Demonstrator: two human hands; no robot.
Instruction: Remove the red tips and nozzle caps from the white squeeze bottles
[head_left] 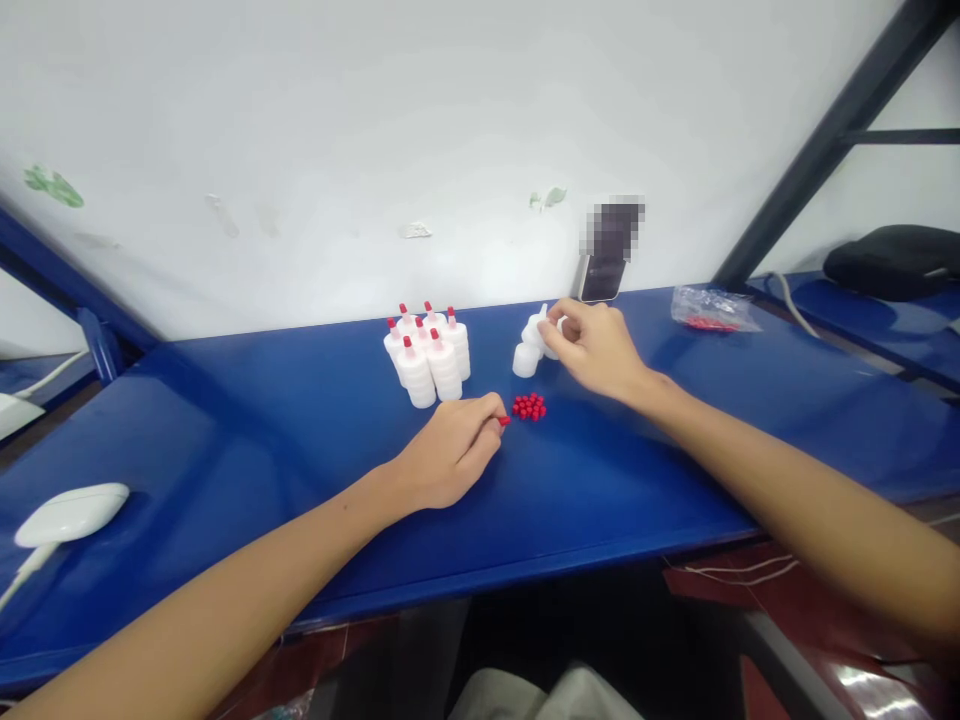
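Note:
Between the fingertips of my left hand (454,450) is a small red cap (505,421), just left of a pile of several loose red caps (529,406) on the blue table. My right hand (600,345) pinches at a white nozzle (543,312) among a small group of white bottles (526,360); its palm side and part of the group are hidden. Several white bottles with red-tipped nozzles (444,370) stand upright together behind my left hand.
A phone (602,270) leans on the wall behind my right hand. Farther right lies a clear bag with red pieces (712,312). A white device with a cable (73,514) lies at the left of the blue table (247,440). Blue metal posts rise at both sides.

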